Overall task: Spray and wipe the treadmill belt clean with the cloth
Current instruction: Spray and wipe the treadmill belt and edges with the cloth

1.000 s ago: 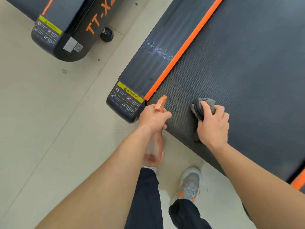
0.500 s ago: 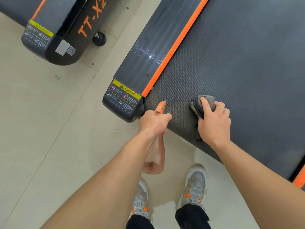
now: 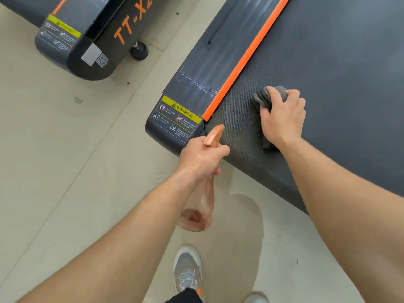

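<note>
While the right hand [image 3: 284, 121] presses a crumpled grey cloth [image 3: 265, 99] flat on the dark, finely dimpled treadmill belt [image 3: 338, 73], its fingers curled over the fabric, the left hand [image 3: 202, 158] is wrapped tight around a translucent pink spray bottle [image 3: 200, 206], orange nozzle toward the belt's rear corner. An orange strip [image 3: 247, 57] edges the belt; pale beige floor [image 3: 65, 160] lies around it.

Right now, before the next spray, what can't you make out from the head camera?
- Spray bottle: trigger and neck hidden under the left hand; only the orange nozzle shows.
- Grey cloth: mostly covered by the right hand.
- Treadmill belt: far end and right side cut off by the frame; wetness unclear.
- Warning label: small print too small to read.
- Second treadmill: lettering cut off by the top edge.
</note>
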`<state>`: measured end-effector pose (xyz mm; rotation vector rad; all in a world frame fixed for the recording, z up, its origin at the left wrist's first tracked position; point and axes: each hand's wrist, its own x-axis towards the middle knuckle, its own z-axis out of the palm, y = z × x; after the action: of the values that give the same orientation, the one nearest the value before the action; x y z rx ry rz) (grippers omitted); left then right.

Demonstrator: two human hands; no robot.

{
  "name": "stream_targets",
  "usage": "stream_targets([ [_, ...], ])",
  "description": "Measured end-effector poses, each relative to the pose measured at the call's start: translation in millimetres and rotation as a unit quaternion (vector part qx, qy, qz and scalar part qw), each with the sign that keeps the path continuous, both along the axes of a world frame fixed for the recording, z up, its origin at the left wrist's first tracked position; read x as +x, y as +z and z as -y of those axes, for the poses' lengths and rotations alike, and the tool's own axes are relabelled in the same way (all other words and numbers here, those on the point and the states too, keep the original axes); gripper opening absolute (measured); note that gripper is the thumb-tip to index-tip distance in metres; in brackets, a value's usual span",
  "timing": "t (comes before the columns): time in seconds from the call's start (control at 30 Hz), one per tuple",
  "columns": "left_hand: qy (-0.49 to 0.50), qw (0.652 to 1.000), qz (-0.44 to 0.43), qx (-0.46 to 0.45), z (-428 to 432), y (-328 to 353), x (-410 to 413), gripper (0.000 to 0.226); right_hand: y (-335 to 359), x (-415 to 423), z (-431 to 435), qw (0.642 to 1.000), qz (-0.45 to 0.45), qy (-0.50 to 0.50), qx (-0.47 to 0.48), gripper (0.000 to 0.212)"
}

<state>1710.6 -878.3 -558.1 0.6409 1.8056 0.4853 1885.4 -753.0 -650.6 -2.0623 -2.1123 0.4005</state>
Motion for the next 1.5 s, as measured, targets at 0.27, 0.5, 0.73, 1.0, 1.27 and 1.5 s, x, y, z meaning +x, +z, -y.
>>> stream_targets([
  [0.27, -0.035, 0.997, 0.01, 0.074, -3.8, -25.7, -20.5, 0.042, -20.5, 8.2, 96.2, 0.912, 0.026, 0.386, 0.135, 0.052],
  [0.5, 0.004, 0.995, -0.017, 0.098, 3.1, -35.6, -31.1, 0.028, -18.0, -45.3, -0.7, 0.989, 0.034, 0.082, 0.116, 0.037],
  [0.73, 0.044, 0.993, 0.01, 0.105, 16.5, -29.2, -31.2, 0.014, -17.4, -20.0, 87.7, 0.927, 0.073, 0.333, 0.155, 0.051],
  [1.0, -0.048, 0.998, -0.016, 0.046, 26.0, -44.9, -29.9, 0.039, -6.4, -7.2, 27.7, 0.992, 0.007, 0.104, 0.073, 0.046],
  [1.27, -0.055, 0.996, -0.06, 0.046, 31.8, -54.8, -28.8, 0.032, -23.7, -18.7, 40.2, 0.986, 0.04, 0.052, 0.155, 0.047],
  [1.5, -0.004, 0.992, -0.115, 0.049, 35.4, -43.3, -23.9, 0.027, -21.8, -18.7, 42.5, 0.986, 0.034, 0.055, 0.156, 0.046],
])
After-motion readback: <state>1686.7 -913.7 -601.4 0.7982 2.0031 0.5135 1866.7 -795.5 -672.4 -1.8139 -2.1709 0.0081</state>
